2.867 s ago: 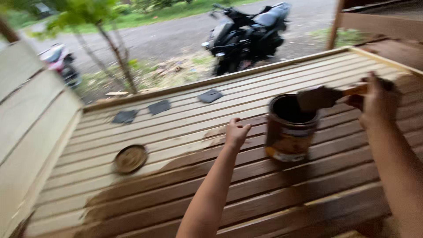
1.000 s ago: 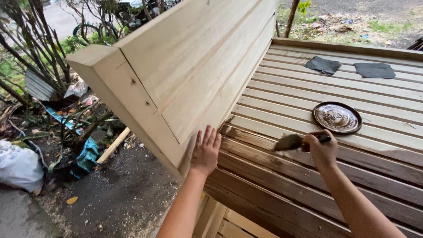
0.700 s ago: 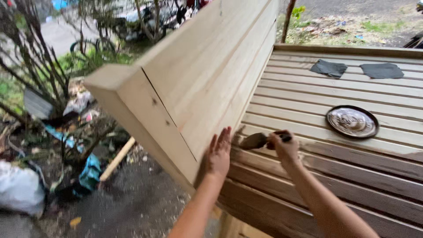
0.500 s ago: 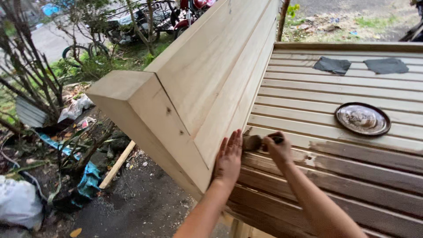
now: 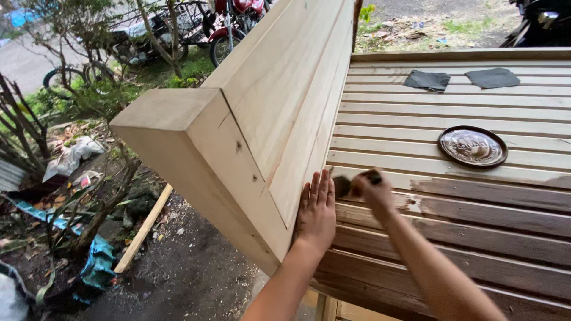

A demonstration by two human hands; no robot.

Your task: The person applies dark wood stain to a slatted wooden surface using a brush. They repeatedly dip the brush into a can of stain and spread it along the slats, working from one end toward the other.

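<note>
At slat corner: right hand (image 5: 370, 189) fingers pinching blurred brush (image 5: 343, 185); left hand (image 5: 316, 209) fingers together, flat on backrest (image 5: 285, 113).

Soft, even daylight all over, no hard shadows anywhere, and the pale wooden side panel (image 5: 279, 113) reads bright and clean while the stained slats (image 5: 476, 238) toward five o'clock sit darker, with only a dull sheen. The right hand (image 5: 370, 191) and the brush (image 5: 342, 185) it grips are smeared with motion blur near the centre, whereas the left hand (image 5: 317, 209) beside them is fairly crisp. Out at ten and eleven o'clock the branches and bikes go soft, straight edges bow slightly at the frame borders, and the round metal lid (image 5: 473, 146) at three o'clock catches a faint glint.
</note>
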